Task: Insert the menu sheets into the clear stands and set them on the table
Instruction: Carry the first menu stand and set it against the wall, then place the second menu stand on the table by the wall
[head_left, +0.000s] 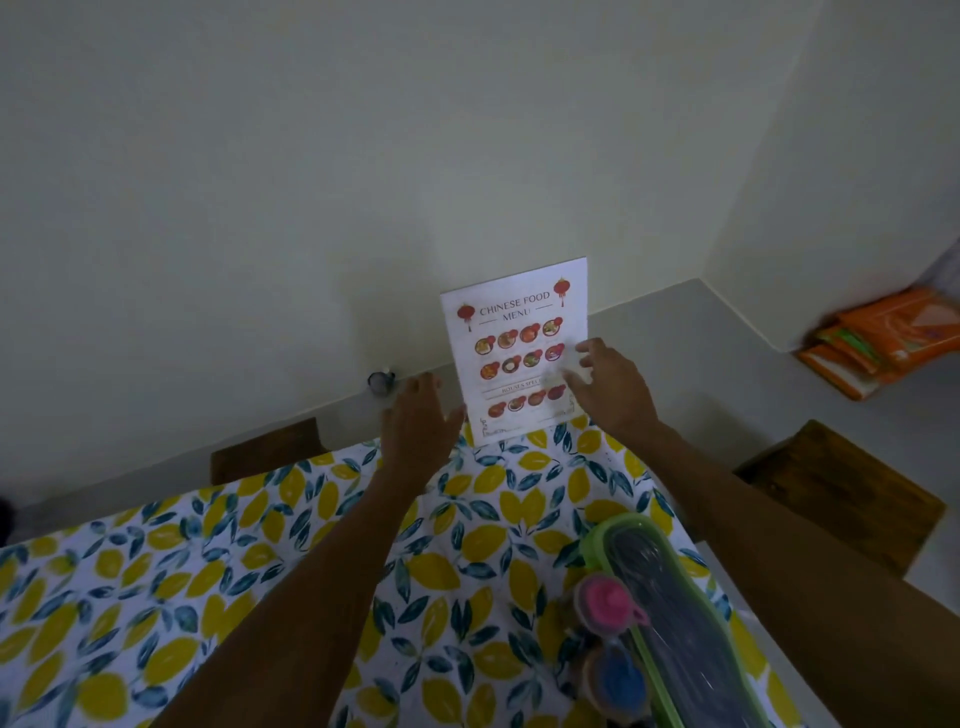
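A white "Chinese Food Menu" sheet (514, 343) stands upright at the far edge of the table (156, 571), which has a lemon-print cloth. The clear stand around the sheet is hard to make out. My left hand (415, 426) hovers open just left of the sheet's lower corner, fingers spread, not touching it. My right hand (608, 384) is open at the sheet's right edge, its fingertips overlapping the lower right part; whether they touch is unclear.
A green-rimmed container (670, 613) lies at the table's near right, with a pink-lidded jar (608, 605) and a blue-lidded jar (621, 680) beside it. Dark wooden chairs (852, 493) flank the table. Orange packets (883, 338) lie on the floor. A small round object (382, 382) sits by the wall.
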